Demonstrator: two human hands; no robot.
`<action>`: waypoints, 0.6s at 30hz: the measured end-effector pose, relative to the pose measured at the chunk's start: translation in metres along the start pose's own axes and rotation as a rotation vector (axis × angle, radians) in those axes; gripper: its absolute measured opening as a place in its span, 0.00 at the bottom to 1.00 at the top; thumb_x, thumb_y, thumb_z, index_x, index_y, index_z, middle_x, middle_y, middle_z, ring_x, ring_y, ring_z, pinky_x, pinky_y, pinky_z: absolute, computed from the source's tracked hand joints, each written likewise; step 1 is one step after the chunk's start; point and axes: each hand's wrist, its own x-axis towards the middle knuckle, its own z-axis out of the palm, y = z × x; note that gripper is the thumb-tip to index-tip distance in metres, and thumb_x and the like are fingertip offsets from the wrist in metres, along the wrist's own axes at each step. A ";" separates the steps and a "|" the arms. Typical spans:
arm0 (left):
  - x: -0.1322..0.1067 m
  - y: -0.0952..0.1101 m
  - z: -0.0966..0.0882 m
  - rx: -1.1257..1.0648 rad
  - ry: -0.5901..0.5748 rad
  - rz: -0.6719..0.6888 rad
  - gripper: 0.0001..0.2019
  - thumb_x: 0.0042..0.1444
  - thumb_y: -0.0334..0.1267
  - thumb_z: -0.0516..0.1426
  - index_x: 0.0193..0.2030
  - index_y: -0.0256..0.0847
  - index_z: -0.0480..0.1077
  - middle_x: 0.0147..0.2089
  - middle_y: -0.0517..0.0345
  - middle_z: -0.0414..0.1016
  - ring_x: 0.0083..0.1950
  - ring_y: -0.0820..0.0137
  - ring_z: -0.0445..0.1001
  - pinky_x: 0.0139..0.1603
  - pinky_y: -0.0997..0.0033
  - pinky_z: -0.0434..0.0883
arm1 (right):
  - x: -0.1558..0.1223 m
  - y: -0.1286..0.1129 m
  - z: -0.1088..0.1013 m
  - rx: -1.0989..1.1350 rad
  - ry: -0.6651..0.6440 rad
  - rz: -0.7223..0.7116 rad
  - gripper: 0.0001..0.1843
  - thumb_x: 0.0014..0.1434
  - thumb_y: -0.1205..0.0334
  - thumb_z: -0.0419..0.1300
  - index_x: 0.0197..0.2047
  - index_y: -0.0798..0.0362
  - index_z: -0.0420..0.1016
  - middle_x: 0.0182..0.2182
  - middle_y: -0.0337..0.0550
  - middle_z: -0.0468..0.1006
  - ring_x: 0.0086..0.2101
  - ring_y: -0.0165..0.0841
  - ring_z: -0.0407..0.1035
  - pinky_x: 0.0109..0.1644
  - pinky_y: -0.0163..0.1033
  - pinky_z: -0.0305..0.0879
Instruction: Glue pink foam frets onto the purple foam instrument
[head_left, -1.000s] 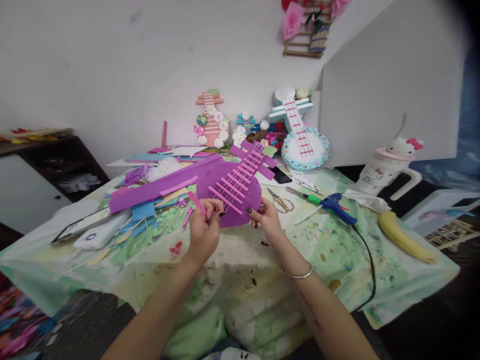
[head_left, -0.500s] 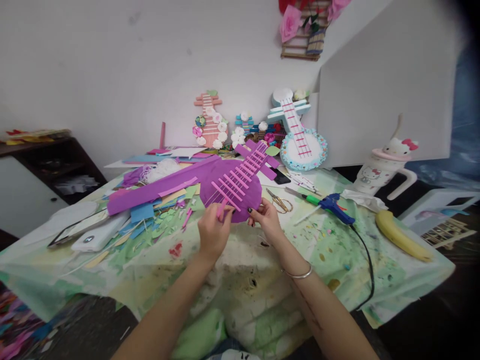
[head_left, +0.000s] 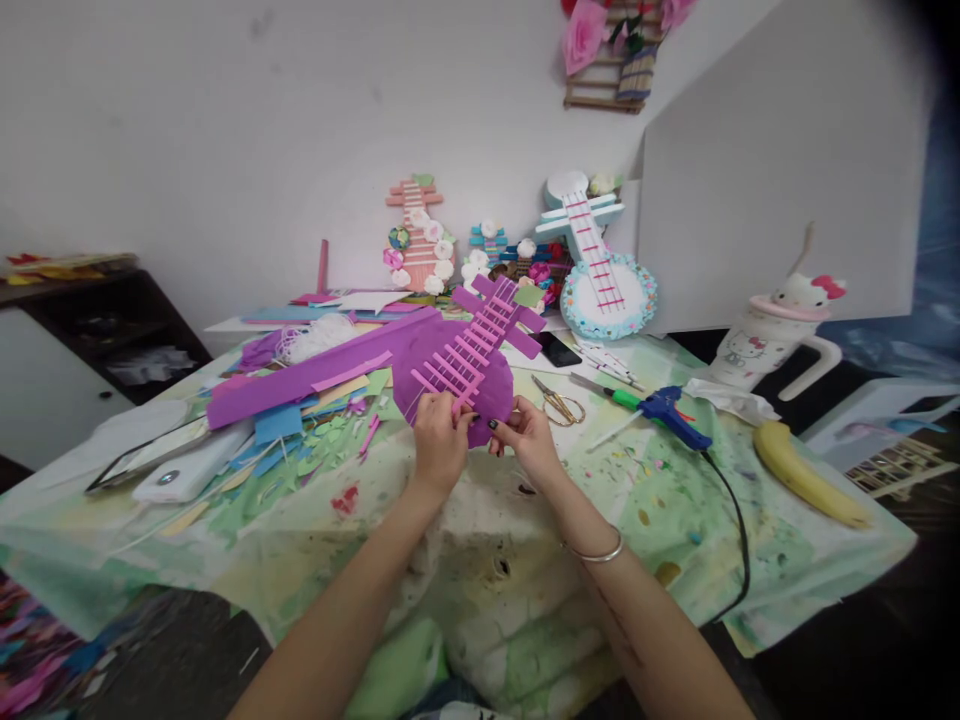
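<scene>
A purple foam guitar [head_left: 487, 345] with pink cross strips lies tilted on the table's middle, neck pointing away. My left hand [head_left: 439, 440] is closed, pinching a small pink strip against the guitar's round body near its lower edge. My right hand [head_left: 529, 440] grips the body's near right edge between thumb and fingers, a silver bangle on its wrist. Both hands meet at the guitar's lower rim.
A long purple foam sheet [head_left: 315, 370] and scattered paper scraps lie to the left, with a white power bank [head_left: 184, 475]. Scissors [head_left: 559, 402], a blue glue gun [head_left: 671, 415] with black cord, a banana [head_left: 806, 470] and a cat mug [head_left: 772, 335] stand right. Finished craft guitars [head_left: 600, 270] lean at the back wall.
My left hand moved right from beside the guitar onto its body, bringing the pink strip over the purple foam. The right hand stayed on the edge.
</scene>
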 end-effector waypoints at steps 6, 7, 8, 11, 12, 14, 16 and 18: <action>-0.001 0.004 -0.003 -0.029 -0.020 -0.022 0.12 0.53 0.28 0.55 0.25 0.44 0.56 0.28 0.58 0.66 0.36 0.64 0.65 0.37 0.63 0.65 | 0.000 -0.001 0.000 -0.005 0.005 0.009 0.19 0.44 0.54 0.67 0.31 0.50 0.60 0.15 0.30 0.71 0.15 0.26 0.66 0.18 0.29 0.61; -0.002 0.008 -0.005 -0.068 -0.016 -0.046 0.12 0.53 0.28 0.55 0.25 0.44 0.55 0.28 0.59 0.66 0.35 0.65 0.66 0.36 0.64 0.66 | 0.000 -0.001 0.000 -0.005 0.007 0.013 0.19 0.44 0.55 0.67 0.31 0.50 0.60 0.15 0.30 0.71 0.15 0.26 0.66 0.18 0.29 0.61; -0.002 0.013 -0.008 -0.141 -0.019 -0.083 0.12 0.52 0.28 0.55 0.25 0.43 0.55 0.28 0.60 0.67 0.34 0.67 0.67 0.36 0.65 0.67 | 0.000 -0.001 0.000 -0.005 0.010 0.017 0.19 0.44 0.55 0.67 0.31 0.50 0.60 0.15 0.30 0.72 0.15 0.27 0.66 0.18 0.29 0.60; -0.004 0.031 -0.022 -0.458 -0.035 -0.222 0.14 0.49 0.27 0.56 0.23 0.43 0.53 0.27 0.62 0.68 0.32 0.71 0.68 0.35 0.69 0.68 | 0.000 -0.001 0.000 -0.004 0.024 0.027 0.19 0.44 0.55 0.67 0.31 0.50 0.60 0.16 0.30 0.72 0.16 0.27 0.67 0.19 0.30 0.61; -0.004 0.037 -0.028 -0.535 -0.039 -0.257 0.13 0.48 0.27 0.57 0.22 0.42 0.54 0.27 0.62 0.68 0.31 0.72 0.68 0.35 0.70 0.69 | 0.000 -0.001 0.000 -0.002 0.030 0.031 0.19 0.44 0.55 0.67 0.32 0.51 0.60 0.16 0.31 0.72 0.16 0.27 0.66 0.19 0.30 0.61; -0.005 0.045 -0.040 -0.599 -0.044 -0.294 0.13 0.47 0.28 0.58 0.21 0.41 0.57 0.25 0.62 0.67 0.30 0.73 0.68 0.33 0.70 0.69 | 0.000 -0.001 -0.001 0.003 0.050 0.041 0.19 0.44 0.56 0.67 0.32 0.51 0.60 0.15 0.30 0.72 0.15 0.26 0.65 0.19 0.30 0.60; -0.009 0.048 -0.052 -0.654 -0.056 -0.316 0.14 0.46 0.28 0.59 0.21 0.41 0.55 0.26 0.62 0.67 0.29 0.73 0.68 0.32 0.71 0.68 | 0.000 -0.003 -0.003 0.011 0.078 0.057 0.19 0.44 0.57 0.67 0.32 0.51 0.61 0.15 0.30 0.70 0.14 0.25 0.64 0.18 0.29 0.59; -0.015 0.046 -0.065 -0.715 -0.061 -0.320 0.16 0.47 0.28 0.59 0.22 0.42 0.51 0.27 0.61 0.69 0.30 0.73 0.68 0.32 0.72 0.68 | -0.001 -0.003 -0.003 0.022 0.112 0.085 0.19 0.43 0.57 0.66 0.32 0.51 0.61 0.14 0.29 0.70 0.14 0.24 0.63 0.17 0.28 0.57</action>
